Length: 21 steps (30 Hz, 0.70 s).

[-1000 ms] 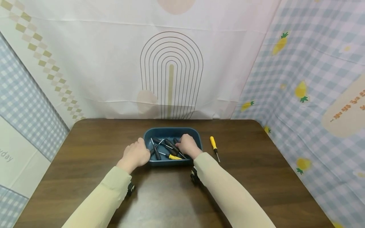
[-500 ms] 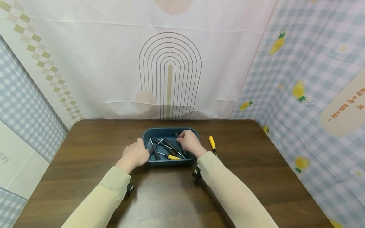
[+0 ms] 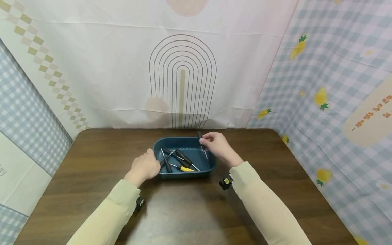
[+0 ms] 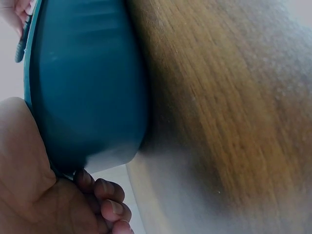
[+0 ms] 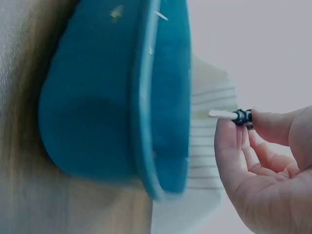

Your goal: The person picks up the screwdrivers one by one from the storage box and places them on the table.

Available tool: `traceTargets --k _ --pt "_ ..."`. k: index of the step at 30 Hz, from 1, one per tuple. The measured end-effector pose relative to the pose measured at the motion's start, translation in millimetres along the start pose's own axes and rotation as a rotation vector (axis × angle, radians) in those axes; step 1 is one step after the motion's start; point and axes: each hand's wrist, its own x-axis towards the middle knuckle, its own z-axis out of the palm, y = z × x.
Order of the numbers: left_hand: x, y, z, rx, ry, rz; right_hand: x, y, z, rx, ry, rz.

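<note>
My left hand point(image 3: 145, 165) grips the left end of a blue plastic bin point(image 3: 183, 175), thumb side at the rim; the left wrist view shows its fingers curled by the bin's corner. Over the right end of the bin, my right hand point(image 3: 218, 146) pinches a black-handled screwdriver point(image 3: 200, 135) between thumb and fingers. The handle points up and the metal shaft slants down toward the bin. In the right wrist view the screwdriver point(image 5: 241, 118) shows its flat metal tip. Inside the bin lie several black-handled screwdrivers point(image 3: 183, 156) and a yellow-handled screwdriver point(image 3: 186, 168), heaped toward the left and middle.
The bin stands on a dark wooden table point(image 3: 183, 211), toward its back edge. A white patterned curtain point(image 3: 122, 75) hangs right behind the table, with a blue checked curtain point(image 3: 321, 119) along the right side.
My right hand has lifted the black screwdriver from the bin's right part and moved up and right, now covering the spot where a yellow screwdriver lay on the table. The left hand keeps its hold.
</note>
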Motion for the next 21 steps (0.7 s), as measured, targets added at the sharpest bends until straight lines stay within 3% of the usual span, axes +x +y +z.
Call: traceTargets --k 9,21 --pt "-1.5 0.9 -2.5 -0.012 -0.004 0.004 -10.2 16.7 -38.7 0.189 -0.023 0.064" --pt "-3.3 1.9 -4.6 -0.021 -0.009 0.001 -11.5 51.3 -64.2 0.178 -0.006 0.115"
